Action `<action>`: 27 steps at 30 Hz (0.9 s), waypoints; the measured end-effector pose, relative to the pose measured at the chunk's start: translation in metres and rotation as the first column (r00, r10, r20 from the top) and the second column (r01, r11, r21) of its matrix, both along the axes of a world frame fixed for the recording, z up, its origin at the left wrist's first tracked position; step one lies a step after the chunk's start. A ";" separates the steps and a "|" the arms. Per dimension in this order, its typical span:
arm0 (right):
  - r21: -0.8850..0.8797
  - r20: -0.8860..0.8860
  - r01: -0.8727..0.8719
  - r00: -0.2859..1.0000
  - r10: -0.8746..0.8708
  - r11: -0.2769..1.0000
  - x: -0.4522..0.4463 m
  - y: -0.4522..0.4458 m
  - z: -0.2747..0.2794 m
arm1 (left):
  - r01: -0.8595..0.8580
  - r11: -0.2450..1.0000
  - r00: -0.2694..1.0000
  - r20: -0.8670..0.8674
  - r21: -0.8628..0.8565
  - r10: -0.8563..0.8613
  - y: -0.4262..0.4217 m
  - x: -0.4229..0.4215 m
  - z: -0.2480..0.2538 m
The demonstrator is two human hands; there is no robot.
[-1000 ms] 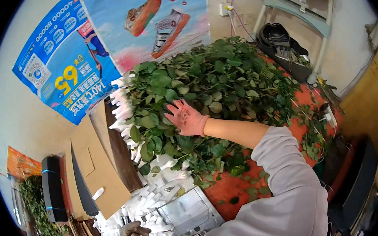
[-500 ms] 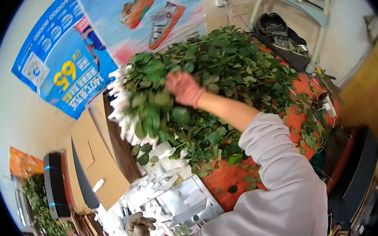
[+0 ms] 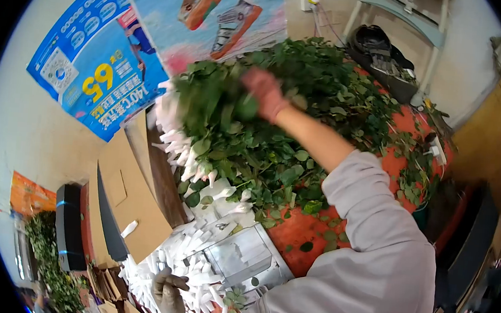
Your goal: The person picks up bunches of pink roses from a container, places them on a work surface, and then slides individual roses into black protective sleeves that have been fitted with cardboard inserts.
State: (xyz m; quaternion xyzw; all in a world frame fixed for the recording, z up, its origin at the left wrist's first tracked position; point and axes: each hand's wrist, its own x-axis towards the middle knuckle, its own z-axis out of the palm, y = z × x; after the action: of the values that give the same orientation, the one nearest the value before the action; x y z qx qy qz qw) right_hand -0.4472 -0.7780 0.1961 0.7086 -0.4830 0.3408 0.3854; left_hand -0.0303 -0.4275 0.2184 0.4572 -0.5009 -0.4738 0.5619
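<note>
Right hand (image 3: pixel 265 94), opening and grip indeterminable from blur, is seen at upper-centre leafy stems (image 3: pixel 251 150), white sheaths (image 3: pixel 175 142) apparently fitted leftward, loose pieces (image 3: pixel 199 275) below.

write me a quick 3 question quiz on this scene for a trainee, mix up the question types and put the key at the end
1. Multiple choice: the glove on the right hand is which colour?
a) green
b) black
c) pink
2. True or false: the left hand is buried in the pile of green leaves.
3. Fill in the blank: the poster on the wall behind the leaf pile pictures two ____.

Key: 1. c; 2. false; 3. shoes
</note>
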 end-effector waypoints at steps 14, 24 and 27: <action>0.736 -0.263 0.238 0.963 -0.057 0.634 0.059 0.130 -0.034 | 0.074 0.969 0.164 0.961 -0.237 0.223 -0.228 0.050 -0.018; 0.658 0.074 -0.138 0.990 0.118 0.740 0.050 0.045 0.083 | 0.168 0.960 0.196 0.962 -0.225 0.191 -0.269 0.073 -0.105; 0.778 -0.209 0.139 0.977 0.042 0.613 0.066 -0.024 0.088 | 0.159 0.969 0.232 0.961 -0.192 0.152 -0.269 0.074 -0.105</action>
State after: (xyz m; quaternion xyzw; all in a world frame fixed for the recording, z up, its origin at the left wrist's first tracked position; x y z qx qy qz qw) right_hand -0.3810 -0.8023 0.2846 0.8235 -0.5598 0.0082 0.0920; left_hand 0.0438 -0.6966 0.1135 0.5763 -0.7966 -0.0221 0.1812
